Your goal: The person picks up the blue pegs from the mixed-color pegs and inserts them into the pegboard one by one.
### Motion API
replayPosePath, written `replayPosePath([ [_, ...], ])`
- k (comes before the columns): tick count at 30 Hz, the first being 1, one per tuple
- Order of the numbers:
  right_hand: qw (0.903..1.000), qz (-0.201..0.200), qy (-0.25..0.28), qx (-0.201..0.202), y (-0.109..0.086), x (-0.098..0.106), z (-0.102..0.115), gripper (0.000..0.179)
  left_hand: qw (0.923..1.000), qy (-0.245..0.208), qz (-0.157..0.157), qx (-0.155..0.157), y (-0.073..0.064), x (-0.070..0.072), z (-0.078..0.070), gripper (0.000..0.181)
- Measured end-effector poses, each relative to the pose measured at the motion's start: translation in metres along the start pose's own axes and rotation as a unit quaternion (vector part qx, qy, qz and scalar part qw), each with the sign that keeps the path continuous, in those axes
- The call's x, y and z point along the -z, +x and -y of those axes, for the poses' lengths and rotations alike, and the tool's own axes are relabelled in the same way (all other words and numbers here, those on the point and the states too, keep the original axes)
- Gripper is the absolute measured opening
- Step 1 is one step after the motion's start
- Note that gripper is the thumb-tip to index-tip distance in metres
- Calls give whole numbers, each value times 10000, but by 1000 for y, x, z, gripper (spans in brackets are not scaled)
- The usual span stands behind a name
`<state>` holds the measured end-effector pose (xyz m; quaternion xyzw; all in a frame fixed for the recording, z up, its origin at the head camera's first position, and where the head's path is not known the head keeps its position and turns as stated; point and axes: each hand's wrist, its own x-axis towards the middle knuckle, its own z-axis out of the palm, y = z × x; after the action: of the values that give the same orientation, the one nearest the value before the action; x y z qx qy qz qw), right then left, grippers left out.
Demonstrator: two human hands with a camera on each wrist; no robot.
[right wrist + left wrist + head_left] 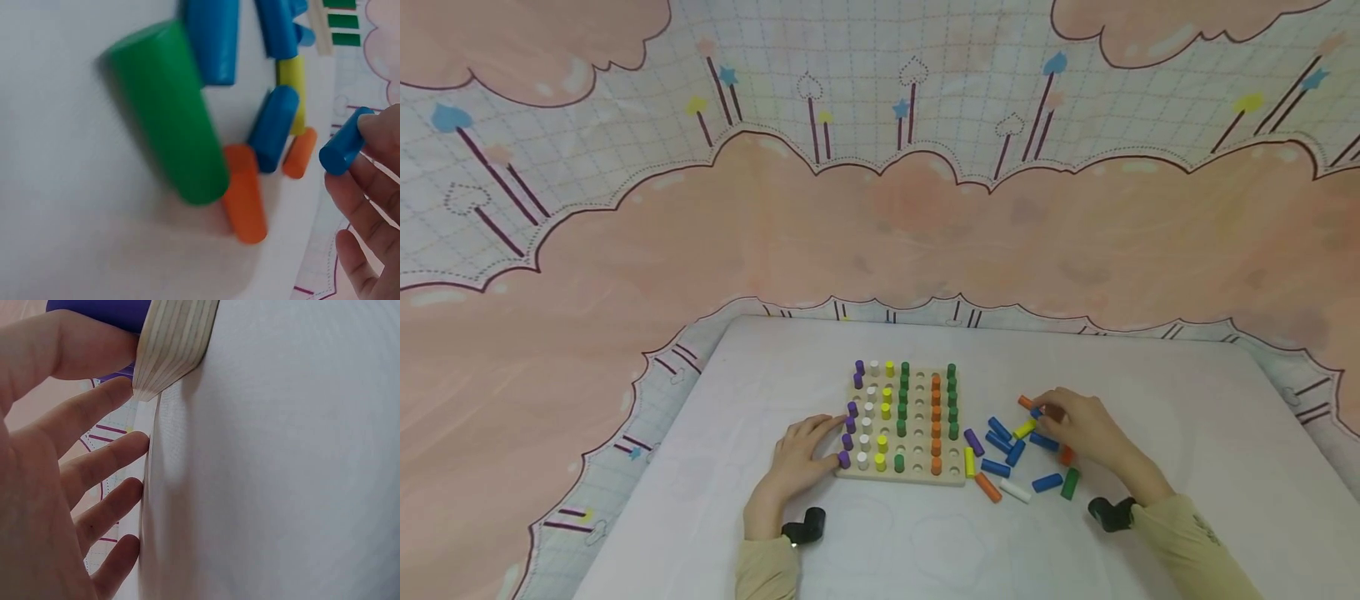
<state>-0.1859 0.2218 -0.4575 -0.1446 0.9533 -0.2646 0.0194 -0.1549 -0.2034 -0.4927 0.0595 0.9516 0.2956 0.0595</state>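
Right wrist view: a blue peg [344,144] is seen pinched by the right hand [1086,427], near the loose pegs [996,468]. The pegboard [898,477] is touched at its left edge by the left hand [801,457], whose fingers are extended. The picking-up step appears in hand; next, transport to the unfilled column [919,432] is probably called for.
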Motion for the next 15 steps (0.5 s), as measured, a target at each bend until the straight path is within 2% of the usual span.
replayPosePath([
  [6, 9990, -243, 359, 132, 5, -4, 8, 32, 10000, -23, -39, -24, -1, 0, 0, 61],
  [15, 9963, -488, 656, 272, 13, -8, 21, 28, 10000, -25, -28, -15, -2, 2, -3, 62],
])
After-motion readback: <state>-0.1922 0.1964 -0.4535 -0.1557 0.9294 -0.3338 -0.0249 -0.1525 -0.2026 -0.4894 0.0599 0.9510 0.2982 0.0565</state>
